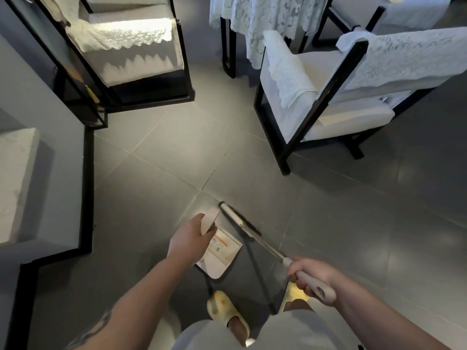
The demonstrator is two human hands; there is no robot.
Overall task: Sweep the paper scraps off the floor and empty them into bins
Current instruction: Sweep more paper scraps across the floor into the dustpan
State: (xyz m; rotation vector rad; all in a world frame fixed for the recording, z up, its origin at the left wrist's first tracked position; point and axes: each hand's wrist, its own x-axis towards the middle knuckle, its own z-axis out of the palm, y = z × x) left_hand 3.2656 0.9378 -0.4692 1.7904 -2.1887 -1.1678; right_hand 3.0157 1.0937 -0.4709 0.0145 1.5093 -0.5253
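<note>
Light and stiff by the look, white plastic dustpan on grey tiled floor, left hand curled round its upright handle, right hand gripping slim metal-shafted broom just beside dustpan; no scraps visible.

Ahead of the left hand, which grips the dustpan handle, and the right hand, which grips the broom handle, bare grey floor lies open out to the furniture. Beyond and to the right of the broom grip a black-framed white armchair blocks the way, with a lace-draped table behind it, and beyond and to the left of the dustpan grip stands a second black-framed chair. A stepped grey wall closes the far left, and the two yellow slippers stand just behind both grips.
</note>
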